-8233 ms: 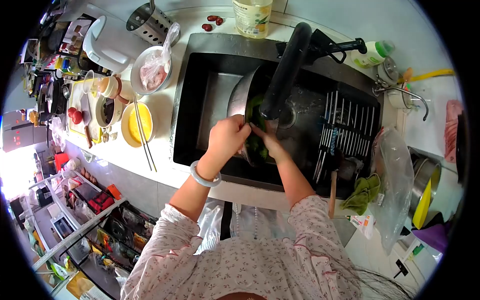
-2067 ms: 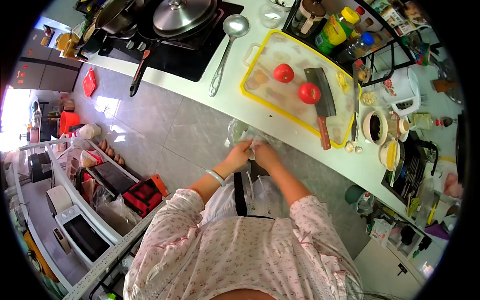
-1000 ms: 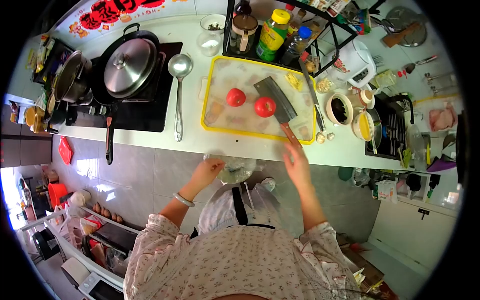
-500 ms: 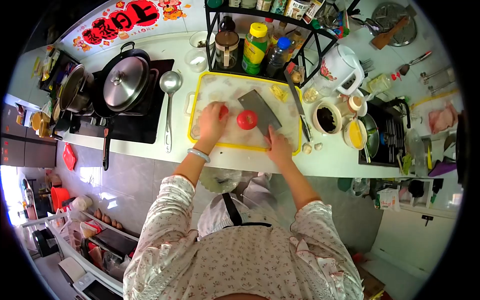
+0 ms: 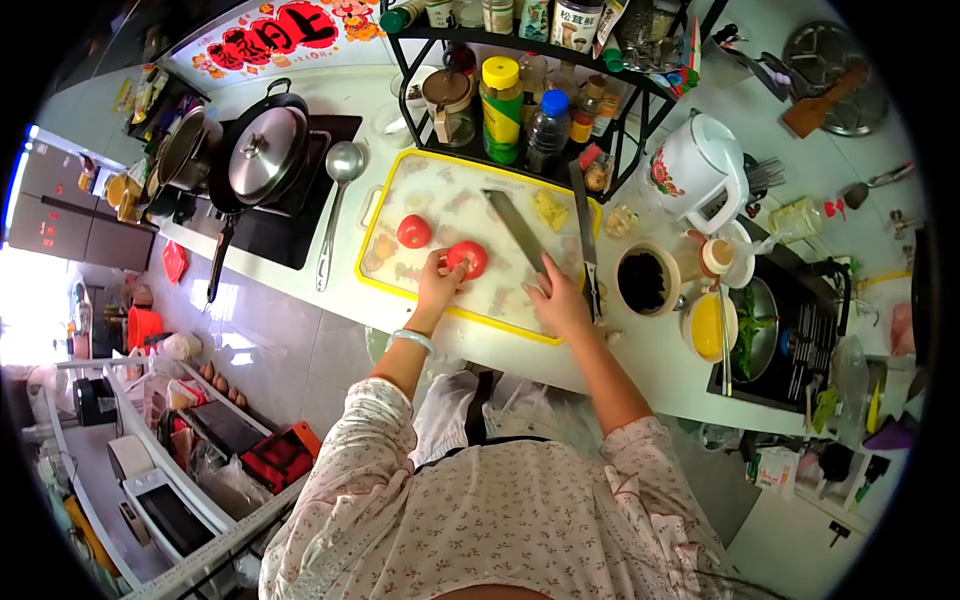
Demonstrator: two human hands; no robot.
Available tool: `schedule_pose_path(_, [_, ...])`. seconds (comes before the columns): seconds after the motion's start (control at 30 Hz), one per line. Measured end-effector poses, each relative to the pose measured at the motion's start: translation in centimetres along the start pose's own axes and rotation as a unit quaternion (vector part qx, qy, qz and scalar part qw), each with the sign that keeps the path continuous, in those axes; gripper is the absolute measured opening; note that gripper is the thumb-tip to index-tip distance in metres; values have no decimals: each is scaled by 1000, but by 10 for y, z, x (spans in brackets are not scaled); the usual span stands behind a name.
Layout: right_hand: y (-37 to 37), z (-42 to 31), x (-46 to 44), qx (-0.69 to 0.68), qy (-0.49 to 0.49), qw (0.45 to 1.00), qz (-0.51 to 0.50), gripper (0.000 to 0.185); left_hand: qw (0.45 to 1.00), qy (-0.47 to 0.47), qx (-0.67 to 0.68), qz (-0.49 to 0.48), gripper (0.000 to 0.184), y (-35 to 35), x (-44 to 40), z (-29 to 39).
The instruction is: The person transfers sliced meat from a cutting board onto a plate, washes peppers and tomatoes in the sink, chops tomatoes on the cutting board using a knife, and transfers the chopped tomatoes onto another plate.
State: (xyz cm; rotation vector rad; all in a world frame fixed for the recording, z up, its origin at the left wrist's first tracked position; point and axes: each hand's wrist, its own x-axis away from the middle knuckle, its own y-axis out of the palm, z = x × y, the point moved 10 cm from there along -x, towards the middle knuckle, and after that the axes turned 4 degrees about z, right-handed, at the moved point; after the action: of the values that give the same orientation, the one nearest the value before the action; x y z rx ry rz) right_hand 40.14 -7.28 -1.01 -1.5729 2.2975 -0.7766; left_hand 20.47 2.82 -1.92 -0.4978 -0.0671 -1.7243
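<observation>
Red tomato [image 5: 470, 257], smooth and shiny, near side of the cutting board [image 5: 488, 306], left hand [image 5: 437, 287] gripping it, fingers hiding part. Right hand [image 5: 562, 302] is clutching the cleaver [image 5: 516, 225], blade between tomato and yellow slivers [image 5: 549, 210]. Second tomato [image 5: 414, 231] just left.

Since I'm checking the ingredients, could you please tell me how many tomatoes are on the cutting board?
2: one tomato gripped by the left hand, and the other tomato untouched, just to its left.

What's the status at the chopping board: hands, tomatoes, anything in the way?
Left hand on first tomato, right hand gripping cleaver. Second tomato untouched on the board. Nothing visible between cleaver and first tomato.
</observation>
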Motion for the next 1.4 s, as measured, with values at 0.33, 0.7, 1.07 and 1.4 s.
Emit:
schedule_pose_path(0.33, [-2, -68, 20, -18, -92, 994, -61, 20, 998, -4, 57, 26, 36, 17, 13, -4])
schedule_pose_path(0.7, [-12, -75, 46, 188, -90, 977, -32, 18, 984, 135, -55, 100, 31, 12, -1, -17])
schedule_pose_path(1.07, [28, -71, 12, 220, -2, 973, -70, 20, 985, 153, -64, 56, 31, 12, 13, 12])
schedule_pose_path(1.4, [26, -59, 40, 244, -121, 961, 36, 20, 970, 191, -135, 71, 32, 6, -10, 6])
